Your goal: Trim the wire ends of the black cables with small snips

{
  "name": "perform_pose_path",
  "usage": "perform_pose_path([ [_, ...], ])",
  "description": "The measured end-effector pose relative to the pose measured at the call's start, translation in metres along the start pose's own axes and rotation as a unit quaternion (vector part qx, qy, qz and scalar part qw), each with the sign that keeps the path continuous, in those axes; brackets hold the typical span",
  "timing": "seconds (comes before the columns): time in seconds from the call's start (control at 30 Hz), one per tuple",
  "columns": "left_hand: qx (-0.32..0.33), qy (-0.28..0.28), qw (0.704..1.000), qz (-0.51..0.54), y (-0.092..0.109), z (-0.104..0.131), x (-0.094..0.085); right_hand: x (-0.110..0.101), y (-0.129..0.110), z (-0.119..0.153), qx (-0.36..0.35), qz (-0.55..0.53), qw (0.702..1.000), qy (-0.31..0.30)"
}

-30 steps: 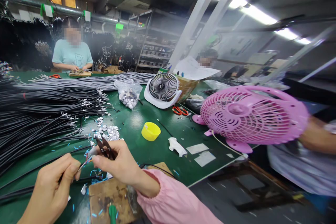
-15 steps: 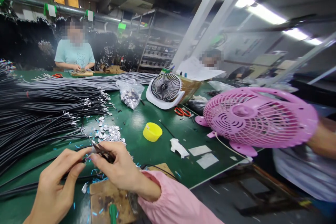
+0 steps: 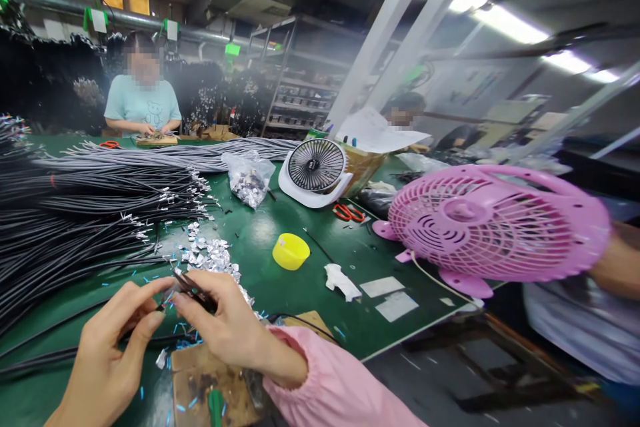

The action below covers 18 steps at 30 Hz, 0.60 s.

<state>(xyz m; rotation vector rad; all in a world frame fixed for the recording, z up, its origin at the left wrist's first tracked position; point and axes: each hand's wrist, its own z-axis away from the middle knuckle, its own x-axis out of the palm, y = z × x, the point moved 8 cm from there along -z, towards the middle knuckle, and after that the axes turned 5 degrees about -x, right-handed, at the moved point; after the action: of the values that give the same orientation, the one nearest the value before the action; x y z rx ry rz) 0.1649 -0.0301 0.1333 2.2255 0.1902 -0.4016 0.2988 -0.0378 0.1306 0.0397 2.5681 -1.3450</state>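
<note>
My left hand (image 3: 113, 340) pinches the end of a black cable (image 3: 67, 320) between thumb and fingers; fine wires at its tip are partly hidden. Close against it, my right hand (image 3: 233, 320) grips dark pointed tweezers (image 3: 196, 290), their tips by the cable end. Scraps of silver foil (image 3: 213, 255) lie just beyond both hands. Below my right hand is a stained wooden block (image 3: 197, 380) with a green-handled piece (image 3: 215, 407) on it. Small blue bits are scattered around the block.
Bundles of black cables (image 3: 90, 237) cover the left of the green table (image 3: 300, 300). A yellow ring (image 3: 291, 252), a small white fan (image 3: 316, 167), orange-handled scissors (image 3: 349, 213) and a large pink fan (image 3: 495, 223) stand to the right. A co-worker (image 3: 143, 103) sits across the table.
Both hands stay nearly in place, with the tweezers shifting slightly at the cable tip. Little else differs.
</note>
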Motion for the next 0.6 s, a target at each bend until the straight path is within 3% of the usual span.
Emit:
perform_pose_path([
  [0.2,-0.018,-0.028,0.999,0.031,-0.006,0.008,0.005,0.002,0.026,0.011,0.094,-0.025,0.995,-0.023],
  [0.3,-0.067,-0.003,0.996,0.061,-0.009,0.011,0.004,-0.001,0.027,0.015,0.068,0.005,0.998,-0.01],
  [0.43,-0.063,0.016,0.996,0.064,-0.011,0.012,0.001,-0.007,0.021,0.017,0.022,0.075,0.997,0.022],
  [0.6,-0.083,0.021,0.995,0.054,-0.023,0.01,-0.004,-0.002,0.019,0.019,0.016,0.103,0.995,0.0],
])
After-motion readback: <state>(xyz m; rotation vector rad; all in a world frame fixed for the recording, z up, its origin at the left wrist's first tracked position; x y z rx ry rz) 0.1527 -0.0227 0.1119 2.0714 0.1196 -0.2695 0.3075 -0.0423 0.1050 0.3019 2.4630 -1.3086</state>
